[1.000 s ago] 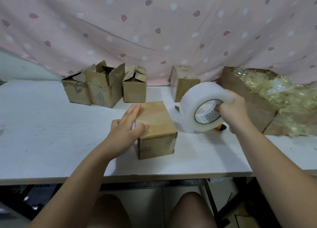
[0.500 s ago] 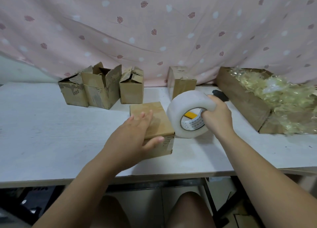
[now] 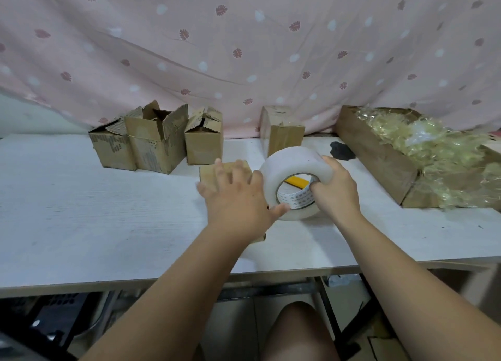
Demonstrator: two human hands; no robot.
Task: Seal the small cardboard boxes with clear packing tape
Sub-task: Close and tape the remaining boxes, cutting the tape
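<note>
Tape roll [image 3: 294, 161] — nearer the box [image 3: 208, 173]

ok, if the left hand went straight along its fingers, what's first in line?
Probably the rightmost open-flapped box at the back, just past the closed box under the left hand; depth is unclear.

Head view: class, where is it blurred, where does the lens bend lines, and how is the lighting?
Head view: the left hand is motion-blurred at its fingers, while the tape roll in the right hand looks crisp; head view again: the table bows along its near edge from the wide lens; light is soft, with faint shadow under the roll.
</note>
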